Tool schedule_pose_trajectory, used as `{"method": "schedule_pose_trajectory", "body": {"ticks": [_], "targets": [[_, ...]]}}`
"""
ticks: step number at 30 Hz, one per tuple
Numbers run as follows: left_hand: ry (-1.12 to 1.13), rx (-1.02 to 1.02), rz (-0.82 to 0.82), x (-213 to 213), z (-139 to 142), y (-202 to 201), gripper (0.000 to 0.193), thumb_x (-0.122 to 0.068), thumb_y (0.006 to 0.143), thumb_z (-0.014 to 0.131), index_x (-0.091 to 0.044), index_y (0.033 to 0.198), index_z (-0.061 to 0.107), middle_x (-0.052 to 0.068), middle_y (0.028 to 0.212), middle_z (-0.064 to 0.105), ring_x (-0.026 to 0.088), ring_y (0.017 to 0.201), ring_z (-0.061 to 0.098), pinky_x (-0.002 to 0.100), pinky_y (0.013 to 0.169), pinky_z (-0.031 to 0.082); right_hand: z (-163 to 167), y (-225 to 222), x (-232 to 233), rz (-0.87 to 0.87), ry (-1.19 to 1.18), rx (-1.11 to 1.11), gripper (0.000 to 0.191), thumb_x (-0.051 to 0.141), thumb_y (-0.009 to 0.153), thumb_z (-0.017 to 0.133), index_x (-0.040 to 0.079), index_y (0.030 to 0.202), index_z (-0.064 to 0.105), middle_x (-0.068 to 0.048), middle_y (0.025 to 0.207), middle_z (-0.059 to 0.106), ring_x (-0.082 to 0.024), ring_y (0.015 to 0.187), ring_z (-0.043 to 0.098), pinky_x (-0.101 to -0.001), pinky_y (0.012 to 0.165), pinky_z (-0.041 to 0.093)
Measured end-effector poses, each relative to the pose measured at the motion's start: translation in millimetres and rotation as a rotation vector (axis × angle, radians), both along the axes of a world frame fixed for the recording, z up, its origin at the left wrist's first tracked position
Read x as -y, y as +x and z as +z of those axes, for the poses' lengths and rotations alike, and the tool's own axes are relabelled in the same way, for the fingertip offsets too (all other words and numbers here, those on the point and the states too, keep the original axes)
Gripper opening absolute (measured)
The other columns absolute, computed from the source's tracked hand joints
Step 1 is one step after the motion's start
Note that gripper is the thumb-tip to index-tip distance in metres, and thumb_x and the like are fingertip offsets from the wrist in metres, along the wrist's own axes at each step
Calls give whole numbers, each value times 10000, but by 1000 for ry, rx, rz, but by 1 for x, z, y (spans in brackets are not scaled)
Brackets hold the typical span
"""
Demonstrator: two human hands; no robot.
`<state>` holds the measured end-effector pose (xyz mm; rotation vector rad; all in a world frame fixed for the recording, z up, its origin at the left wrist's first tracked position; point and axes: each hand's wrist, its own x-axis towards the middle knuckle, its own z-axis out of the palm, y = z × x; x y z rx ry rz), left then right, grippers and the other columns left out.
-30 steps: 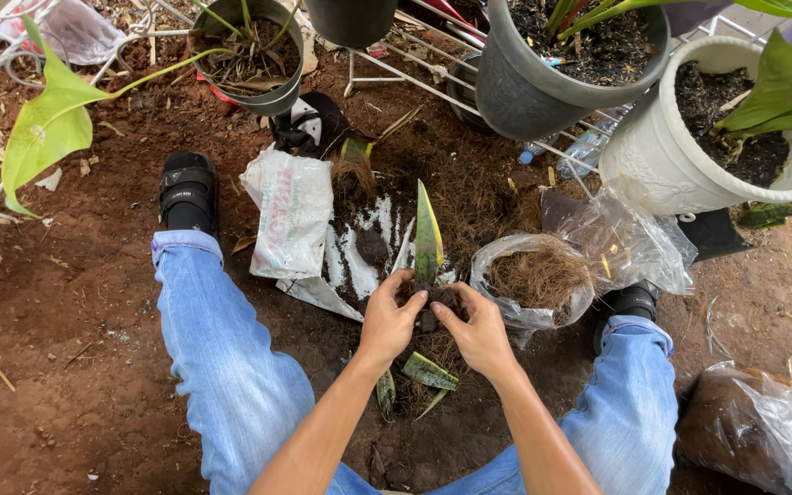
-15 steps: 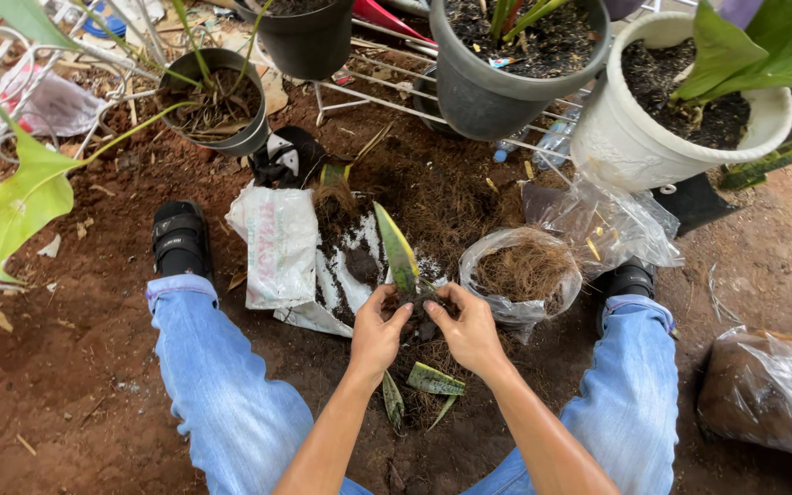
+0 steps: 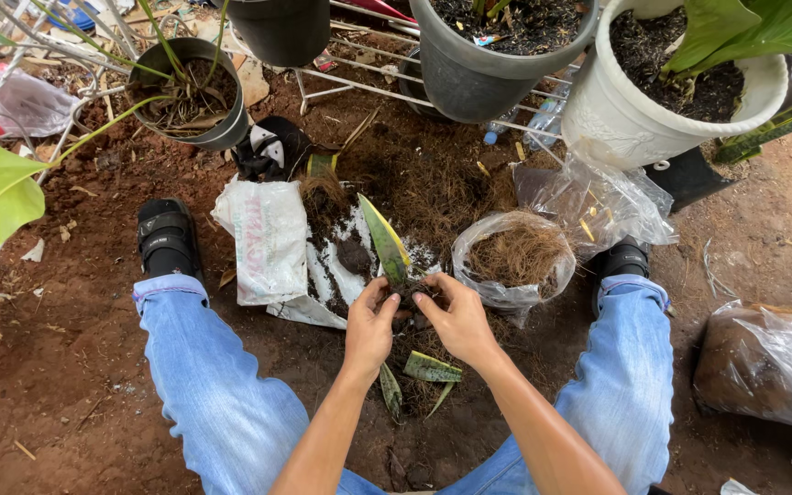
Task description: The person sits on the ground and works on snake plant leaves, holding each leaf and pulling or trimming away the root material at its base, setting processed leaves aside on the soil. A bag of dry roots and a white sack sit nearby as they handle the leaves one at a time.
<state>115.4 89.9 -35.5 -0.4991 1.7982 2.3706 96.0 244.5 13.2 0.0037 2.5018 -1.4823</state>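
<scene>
Both hands meet at the base of an upright snake plant cutting (image 3: 385, 243): the left hand (image 3: 368, 323) and right hand (image 3: 456, 316) have fingers curled around its dark soil clump, just at 9 o'clock of the bag of coconut fibre (image 3: 517, 257). The cutting looks unpotted; more leaf cuttings (image 3: 433, 368) lie on the ground at 6 o'clock.

Single head cam, steep downward look (close, approx arm's reach) over knees toward ground (image 3: 66, 367) w/ pots (image 3: 653, 119).
</scene>
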Motion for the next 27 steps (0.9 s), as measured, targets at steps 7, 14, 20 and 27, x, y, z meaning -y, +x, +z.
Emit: {"method": "schedule_pose_trajectory", "body": {"ticks": [7, 14, 20, 27], "targets": [[-150, 6, 24, -5, -4, -3, 383, -80, 976, 606, 80, 1324, 592, 158, 1162, 722, 189, 989, 672, 320, 874, 530, -3, 0, 2, 8, 21, -20, 339, 225, 917, 743, -38, 1119, 671, -102, 811, 708, -117, 641, 535, -318, 581, 458], [-149, -44, 8, -5, -11, -3, 398, -98, 971, 621, 86, 1322, 583, 153, 1208, 705, 178, 1038, 673, 312, 901, 526, -8, -2, 1, -59, -153, -7, 238, 101, 879, 769, -34, 1041, 658, -69, 854, 700, -94, 733, 624, -307, 624, 528], [-135, -37, -13, -4, -8, -5, 404, -115, 958, 630, 80, 1310, 596, 137, 1147, 727, 169, 971, 695, 311, 861, 550, -14, -4, -1, -37, -151, -36, 244, 84, 872, 763, -32, 1056, 652, -58, 879, 700, -94, 779, 636, -293, 660, 536], [-31, -149, -96, -3, 3, -3, 397, -89, 913, 705, 76, 1267, 632, 96, 1061, 737, 122, 911, 685, 280, 813, 566, -20, -5, -6, -117, -224, 40, 249, 55, 876, 760, -42, 1073, 642, -81, 899, 690, -127, 769, 632, -331, 652, 541]]}}
